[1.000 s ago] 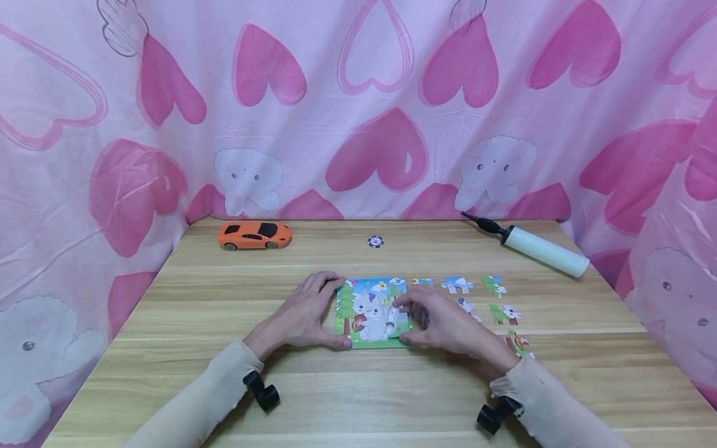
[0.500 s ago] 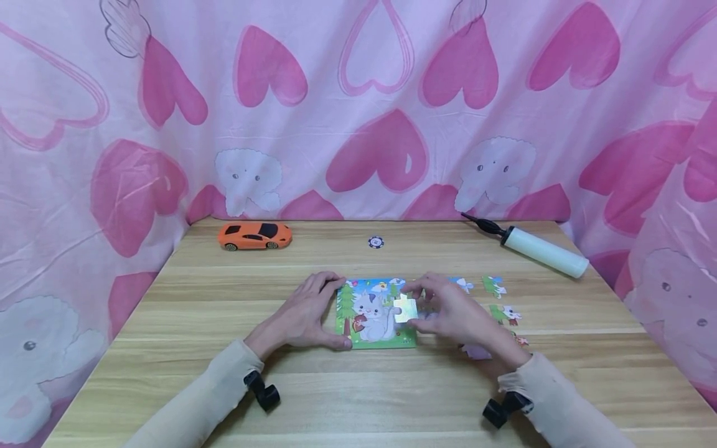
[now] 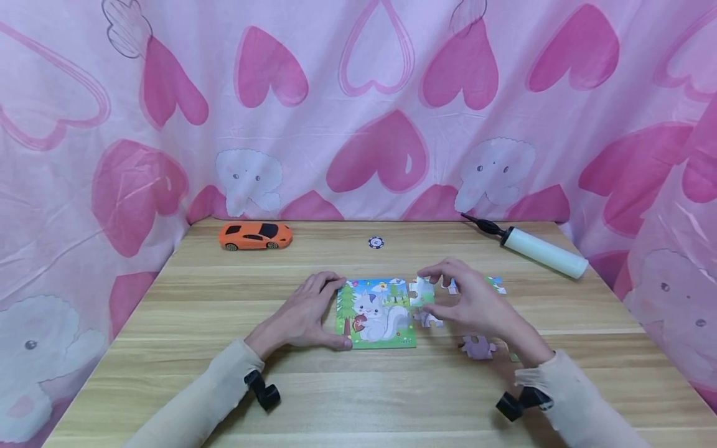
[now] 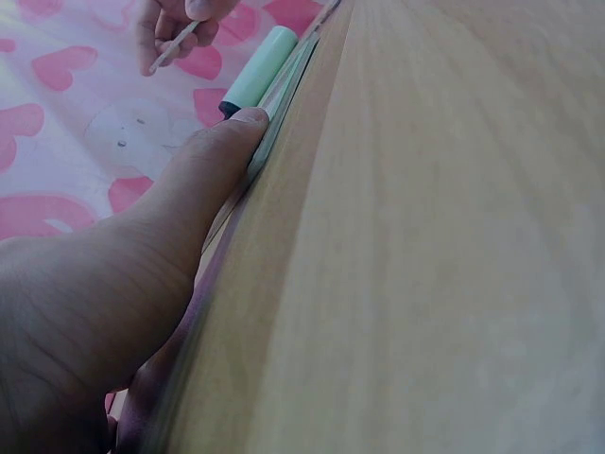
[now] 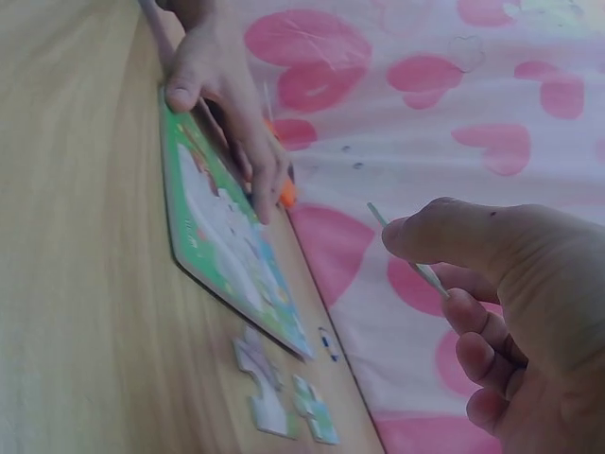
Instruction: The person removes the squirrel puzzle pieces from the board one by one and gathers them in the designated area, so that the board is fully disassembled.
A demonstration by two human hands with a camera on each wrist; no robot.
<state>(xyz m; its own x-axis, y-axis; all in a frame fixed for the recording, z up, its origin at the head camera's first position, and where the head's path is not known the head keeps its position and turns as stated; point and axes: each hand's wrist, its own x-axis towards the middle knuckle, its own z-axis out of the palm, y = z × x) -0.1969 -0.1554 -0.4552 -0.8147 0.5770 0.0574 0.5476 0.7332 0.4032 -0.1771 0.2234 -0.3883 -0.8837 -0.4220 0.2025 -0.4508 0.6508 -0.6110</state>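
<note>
My left hand (image 3: pixel 302 311) rests at the left edge of a squirrel picture puzzle board (image 3: pixel 386 336), its thumb on the near corner and its fingers at the far corner. The board lies flat. Just right of it my right hand (image 3: pixel 470 298) pinches a puzzle piece (image 3: pixel 421 291) between thumb and fingers. The right wrist view shows that piece nearly edge-on, clear of the table. Under the right hand lie loose puzzle pieces, among them a greyish one (image 3: pixel 430 320) beside the board and a purple one (image 3: pixel 478 347) nearer me. The right hand partly hides several others.
At the back left stands an orange toy car (image 3: pixel 254 236). A small round blue-and-white chip (image 3: pixel 376 242) lies at the back middle. A pale green hand pump (image 3: pixel 543 250) with a black nozzle lies at the back right. A pink heart-print curtain (image 3: pixel 381 155) hangs behind the wooden table.
My right hand has lifted the puzzle piece off the board and carried it rightwards, uncovering the squirrel's tail and the board's right side. The left hand has stayed put.
</note>
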